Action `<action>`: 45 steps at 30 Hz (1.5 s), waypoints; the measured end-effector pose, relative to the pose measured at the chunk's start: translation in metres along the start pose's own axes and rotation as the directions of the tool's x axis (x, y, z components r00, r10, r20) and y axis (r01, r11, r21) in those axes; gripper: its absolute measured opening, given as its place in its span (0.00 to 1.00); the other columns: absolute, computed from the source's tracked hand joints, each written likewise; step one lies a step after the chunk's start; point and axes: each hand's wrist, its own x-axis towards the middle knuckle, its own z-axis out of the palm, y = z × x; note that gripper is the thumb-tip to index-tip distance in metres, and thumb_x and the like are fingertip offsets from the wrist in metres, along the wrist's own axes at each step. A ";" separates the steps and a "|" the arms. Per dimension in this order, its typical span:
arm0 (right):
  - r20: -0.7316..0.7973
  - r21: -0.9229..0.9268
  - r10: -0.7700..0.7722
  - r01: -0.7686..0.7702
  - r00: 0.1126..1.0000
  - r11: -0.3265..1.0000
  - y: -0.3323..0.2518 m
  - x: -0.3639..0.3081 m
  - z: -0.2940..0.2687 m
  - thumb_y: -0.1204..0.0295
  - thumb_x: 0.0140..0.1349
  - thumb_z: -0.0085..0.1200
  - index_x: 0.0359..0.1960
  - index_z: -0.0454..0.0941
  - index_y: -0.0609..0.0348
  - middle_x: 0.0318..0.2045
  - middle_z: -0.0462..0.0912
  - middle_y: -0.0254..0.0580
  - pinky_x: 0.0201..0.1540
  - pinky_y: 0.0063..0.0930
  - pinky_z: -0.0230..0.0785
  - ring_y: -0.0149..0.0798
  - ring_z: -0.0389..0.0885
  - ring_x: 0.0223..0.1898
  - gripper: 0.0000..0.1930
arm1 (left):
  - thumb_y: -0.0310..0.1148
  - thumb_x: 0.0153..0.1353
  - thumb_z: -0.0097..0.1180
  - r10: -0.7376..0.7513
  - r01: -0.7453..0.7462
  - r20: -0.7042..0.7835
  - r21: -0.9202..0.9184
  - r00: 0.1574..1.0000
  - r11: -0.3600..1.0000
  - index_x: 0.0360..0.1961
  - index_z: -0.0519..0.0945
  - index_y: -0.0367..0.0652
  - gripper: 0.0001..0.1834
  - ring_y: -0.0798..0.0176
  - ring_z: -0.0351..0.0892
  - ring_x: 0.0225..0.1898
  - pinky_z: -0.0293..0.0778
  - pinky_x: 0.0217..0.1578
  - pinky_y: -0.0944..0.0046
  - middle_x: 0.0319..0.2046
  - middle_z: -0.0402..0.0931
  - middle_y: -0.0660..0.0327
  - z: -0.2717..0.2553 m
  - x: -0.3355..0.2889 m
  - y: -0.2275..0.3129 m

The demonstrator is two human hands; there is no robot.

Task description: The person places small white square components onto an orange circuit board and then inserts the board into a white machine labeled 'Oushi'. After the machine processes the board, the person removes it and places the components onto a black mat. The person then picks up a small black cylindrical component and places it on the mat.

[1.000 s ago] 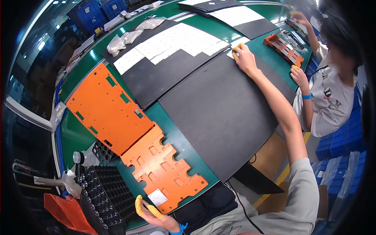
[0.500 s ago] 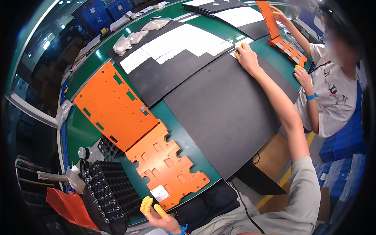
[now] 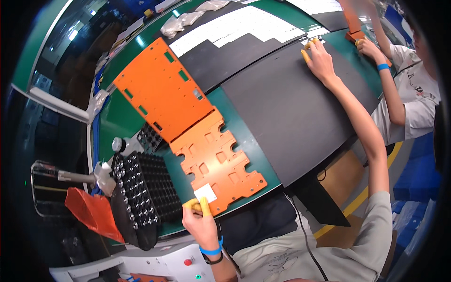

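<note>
Yellow finger covers sit on the fingertips of both my hands. My left hand [image 3: 202,223] is at the near corner of an orange plate with cut-outs [image 3: 221,160]. Its thumb and fingers are closed at the near edge of a small white square plate [image 3: 205,191] lying on that corner. My right hand [image 3: 322,63] reaches far out over a dark grey sheet [image 3: 291,117]. Its fingertips bend down at the sheet's far edge, by a small whitish piece with a dark bit on it; what they hold is too small to make out.
A flat orange panel with slots [image 3: 164,89] adjoins the far end of the cut-out plate. On the left stand a black rack of round cells [image 3: 145,188] and a clear bottle [image 3: 123,144]. White sheets [image 3: 239,28] lie beyond. A co-worker's hand [image 3: 369,49] works at far right.
My view has shifted, so the table sits higher and further right. My left hand has come up to the white plate, its spread fingers closing. My right hand stays near the sheet's far edge.
</note>
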 end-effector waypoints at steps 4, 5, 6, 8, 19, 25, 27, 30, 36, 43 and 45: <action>0.042 0.225 -0.106 0.094 0.993 0.970 -0.054 -0.022 -0.041 0.69 0.61 0.63 0.39 0.75 0.62 0.43 0.76 0.49 0.39 0.45 0.77 0.54 0.80 0.45 0.11 | 0.32 0.64 0.65 0.027 -0.030 0.030 0.090 0.999 0.995 0.32 0.76 0.34 0.13 0.65 0.64 0.20 0.63 0.23 0.62 0.20 0.69 0.59 -0.003 0.006 0.005; 0.053 0.264 -0.151 0.132 0.987 0.956 -0.066 -0.028 -0.050 0.69 0.60 0.63 0.38 0.75 0.62 0.43 0.77 0.49 0.39 0.45 0.77 0.54 0.80 0.45 0.11 | 0.32 0.65 0.64 0.044 -0.044 0.001 0.033 0.999 0.998 0.31 0.74 0.34 0.14 0.64 0.63 0.19 0.64 0.24 0.62 0.19 0.68 0.59 -0.002 0.006 0.009; 0.063 0.302 -0.195 0.167 0.979 0.938 -0.079 -0.036 -0.055 0.69 0.59 0.64 0.37 0.75 0.62 0.43 0.77 0.49 0.38 0.45 0.78 0.54 0.80 0.45 0.12 | 0.33 0.66 0.63 0.060 -0.058 -0.040 0.033 0.997 0.998 0.30 0.74 0.34 0.14 0.63 0.60 0.19 0.62 0.23 0.60 0.17 0.67 0.59 -0.001 0.006 0.008; 0.052 0.384 -0.301 0.259 0.952 0.886 -0.101 -0.049 -0.071 0.70 0.58 0.64 0.35 0.75 0.62 0.41 0.76 0.48 0.37 0.43 0.78 0.52 0.79 0.42 0.12 | 0.34 0.68 0.61 0.045 -0.045 -0.003 0.109 0.999 0.993 0.30 0.73 0.33 0.15 0.62 0.58 0.19 0.59 0.22 0.58 0.16 0.65 0.57 -0.001 0.010 -0.004; 0.119 0.444 -0.104 0.040 0.987 0.895 -0.138 -0.088 -0.076 0.67 0.58 0.66 0.27 0.73 0.60 0.31 0.74 0.42 0.33 0.38 0.72 0.45 0.76 0.37 0.13 | 0.31 0.75 0.51 0.060 -0.014 0.159 -0.278 0.985 0.961 0.30 0.70 0.36 0.14 0.75 0.60 0.27 0.59 0.25 0.68 0.24 0.66 0.68 0.003 0.018 -0.029; 0.195 0.499 -0.098 -0.013 0.976 0.867 -0.138 -0.085 -0.067 0.63 0.61 0.63 0.26 0.72 0.60 0.26 0.76 0.43 0.34 0.43 0.71 0.47 0.79 0.33 0.16 | 0.30 0.75 0.52 0.170 -0.099 0.153 -0.389 0.973 0.916 0.30 0.69 0.37 0.14 0.77 0.58 0.27 0.58 0.26 0.71 0.24 0.64 0.70 0.005 0.022 -0.035; 0.233 0.497 -0.072 -0.055 0.970 0.866 -0.136 -0.089 -0.070 0.63 0.62 0.63 0.26 0.72 0.60 0.26 0.77 0.44 0.34 0.43 0.71 0.48 0.79 0.33 0.16 | 0.30 0.74 0.52 0.145 -0.063 0.180 -0.399 0.973 0.915 0.30 0.69 0.36 0.14 0.77 0.59 0.27 0.59 0.26 0.71 0.24 0.64 0.70 0.004 0.020 -0.033; 0.258 0.496 -0.059 -0.080 0.964 0.865 -0.138 -0.085 -0.072 0.64 0.62 0.63 0.26 0.73 0.60 0.27 0.77 0.44 0.34 0.43 0.71 0.48 0.79 0.33 0.15 | 0.30 0.74 0.53 0.153 -0.073 0.185 -0.380 0.971 0.922 0.30 0.70 0.36 0.13 0.78 0.60 0.28 0.60 0.27 0.71 0.24 0.65 0.70 0.005 0.025 -0.047; 0.257 0.482 -0.048 -0.085 0.965 0.872 -0.137 -0.087 -0.071 0.66 0.62 0.63 0.29 0.75 0.61 0.28 0.78 0.46 0.35 0.43 0.72 0.50 0.79 0.32 0.12 | 0.33 0.74 0.54 0.088 -0.019 0.289 -0.235 0.953 0.972 0.30 0.72 0.32 0.16 0.77 0.61 0.27 0.61 0.26 0.69 0.23 0.68 0.68 -0.003 0.032 -0.025; 0.216 0.483 -0.045 -0.067 0.975 0.873 -0.140 -0.087 -0.068 0.69 0.61 0.63 0.28 0.75 0.63 0.27 0.78 0.47 0.34 0.42 0.72 0.49 0.79 0.30 0.12 | 0.33 0.72 0.58 0.142 -0.082 0.203 -0.279 0.969 0.957 0.28 0.75 0.34 0.16 0.79 0.64 0.25 0.61 0.24 0.72 0.22 0.71 0.70 0.002 0.032 -0.041; 0.222 0.481 -0.047 -0.068 0.974 0.874 -0.140 -0.088 -0.069 0.69 0.61 0.63 0.29 0.75 0.63 0.28 0.78 0.47 0.35 0.42 0.73 0.49 0.80 0.31 0.11 | 0.33 0.71 0.59 0.162 -0.080 0.202 -0.363 0.966 0.928 0.27 0.75 0.34 0.16 0.79 0.64 0.24 0.60 0.23 0.72 0.22 0.71 0.70 0.002 0.030 -0.039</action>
